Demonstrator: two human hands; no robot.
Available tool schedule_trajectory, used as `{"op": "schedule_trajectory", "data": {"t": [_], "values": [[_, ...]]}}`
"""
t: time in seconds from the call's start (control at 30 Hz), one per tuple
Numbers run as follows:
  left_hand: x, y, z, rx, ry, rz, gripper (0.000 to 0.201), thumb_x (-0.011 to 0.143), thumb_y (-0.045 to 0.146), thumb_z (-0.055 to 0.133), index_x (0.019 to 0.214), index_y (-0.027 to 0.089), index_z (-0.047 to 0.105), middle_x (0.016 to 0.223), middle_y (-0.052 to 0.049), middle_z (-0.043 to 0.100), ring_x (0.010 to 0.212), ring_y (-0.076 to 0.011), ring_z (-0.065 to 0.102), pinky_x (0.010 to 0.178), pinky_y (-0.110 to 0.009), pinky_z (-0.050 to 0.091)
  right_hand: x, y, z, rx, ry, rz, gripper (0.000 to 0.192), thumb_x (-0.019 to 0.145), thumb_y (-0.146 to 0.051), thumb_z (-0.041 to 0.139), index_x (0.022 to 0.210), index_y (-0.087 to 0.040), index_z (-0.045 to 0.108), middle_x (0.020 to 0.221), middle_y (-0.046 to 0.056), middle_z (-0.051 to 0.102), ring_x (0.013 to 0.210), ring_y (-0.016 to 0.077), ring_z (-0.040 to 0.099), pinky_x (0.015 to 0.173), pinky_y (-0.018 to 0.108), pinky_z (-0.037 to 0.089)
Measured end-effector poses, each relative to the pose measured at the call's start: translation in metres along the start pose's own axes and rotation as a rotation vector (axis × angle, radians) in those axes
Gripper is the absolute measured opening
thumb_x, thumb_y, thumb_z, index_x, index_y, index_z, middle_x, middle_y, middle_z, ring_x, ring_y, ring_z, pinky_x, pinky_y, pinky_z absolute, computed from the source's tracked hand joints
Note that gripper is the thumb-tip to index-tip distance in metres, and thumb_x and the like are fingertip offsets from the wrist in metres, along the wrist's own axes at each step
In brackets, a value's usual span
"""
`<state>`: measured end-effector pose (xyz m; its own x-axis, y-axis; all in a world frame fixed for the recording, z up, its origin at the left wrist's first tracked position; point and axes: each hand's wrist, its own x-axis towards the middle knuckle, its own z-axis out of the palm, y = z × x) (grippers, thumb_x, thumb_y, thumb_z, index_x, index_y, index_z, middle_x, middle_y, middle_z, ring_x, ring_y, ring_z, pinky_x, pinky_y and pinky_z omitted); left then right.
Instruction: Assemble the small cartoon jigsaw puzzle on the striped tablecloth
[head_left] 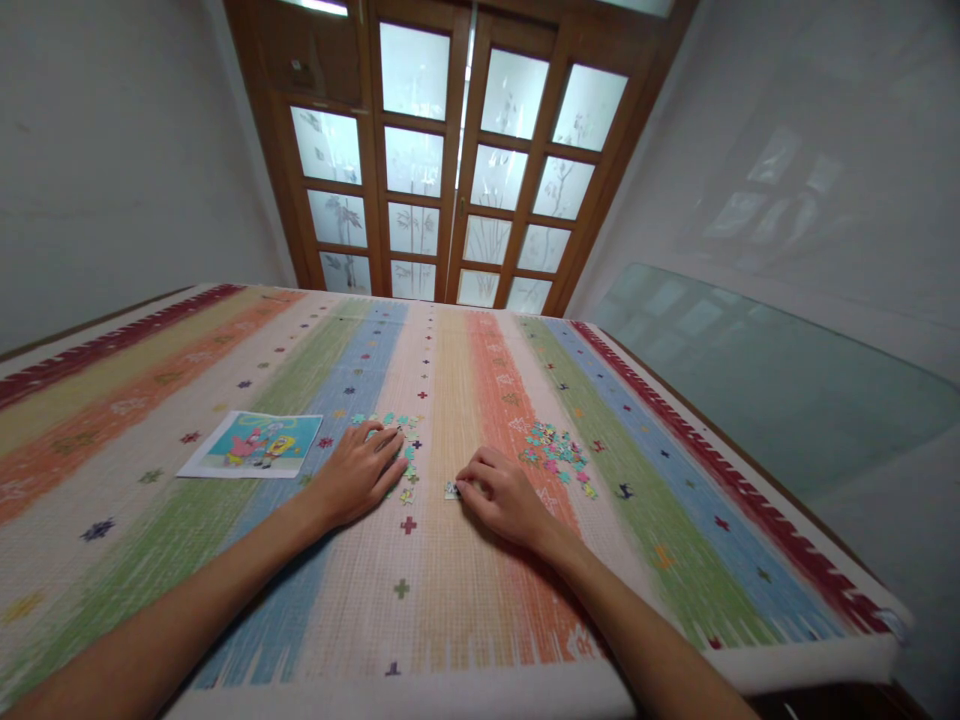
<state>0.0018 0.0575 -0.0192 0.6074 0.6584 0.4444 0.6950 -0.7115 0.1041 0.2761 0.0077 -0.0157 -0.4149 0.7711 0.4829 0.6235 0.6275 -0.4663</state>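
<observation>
My left hand [366,474] lies flat on the cloth with its fingers slightly spread. Several small teal jigsaw pieces [388,420] lie around its fingertips, and some are partly hidden beneath them. Closer to the middle, my right hand [501,492] has thumb and forefinger pinched on a small pale puzzle piece [450,491] at the cloth's surface; the fingers cover part of it. A loose heap of mixed teal, pink and yellow pieces [556,452] sits to the right of that hand. Left of my left hand rests a printed cartoon picture [259,444] on white paper.
A striped, patterned tablecloth [465,590] covers the table. Beyond the table's right edge, a pale glass panel [735,360] leans by the white wall. Wooden doors with frosted panes [414,160] stand past the far edge.
</observation>
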Motion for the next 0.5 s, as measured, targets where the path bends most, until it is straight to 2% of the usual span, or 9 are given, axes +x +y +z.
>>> {"op": "schedule_trajectory", "data": {"t": [0.2,0.5], "values": [[-0.0003,-0.0011,0.0018,0.017,0.016,-0.024,0.042,0.105,0.043,0.039,0.123,0.017,0.067,0.124,-0.018,0.069,0.121,-0.037,0.054,0.099,-0.054,0.045,0.0001,-0.0006,-0.001,0.002,-0.009,-0.002,0.015,0.093,-0.02,0.059,0.084,-0.018,0.072,0.083,0.006,0.065,0.077,0.018,0.059,0.072,0.031,0.047],[0.0009,-0.0042,0.0,0.037,-0.005,-0.034,0.04,0.106,0.044,0.038,0.116,0.019,0.069,0.118,-0.013,0.071,0.115,-0.0339,0.056,0.097,-0.05,0.044,0.0001,-0.001,-0.001,-0.002,-0.019,0.001,0.015,0.093,-0.018,0.06,0.084,-0.017,0.072,0.084,0.007,0.066,0.08,0.0186,0.061,0.073,0.032,0.047]]}}
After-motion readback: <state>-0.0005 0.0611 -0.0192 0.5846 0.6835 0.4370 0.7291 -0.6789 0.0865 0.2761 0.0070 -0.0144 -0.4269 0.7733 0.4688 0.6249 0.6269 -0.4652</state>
